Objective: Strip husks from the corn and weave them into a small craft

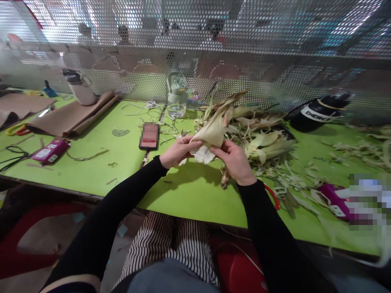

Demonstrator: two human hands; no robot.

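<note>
Between my two hands, above the green table (189, 195), is a pale corn husk (210, 132) with a browned, twisted tip pointing up and to the right. My left hand (180, 150) pinches its left side, thumb on top. On the right side, my right hand (233, 158) grips it with thumb and fingers. A whitish lower edge of the husk shows between the thumbs. Just behind my right hand lies a heap of corn husks (269, 144), some green-white, some dry and brown. A red scissors handle (273, 196) shows beside my right forearm.
A smartphone (149, 135) and a clear green-topped bottle (177, 97) stand ahead. A black bottle (320, 112) leans at the right, near a purple box (334, 199). Leftward are another purple box (51, 151), brown sheets (73, 116) and a white tumbler (80, 87). Perforated metal (137, 61) backs the table.
</note>
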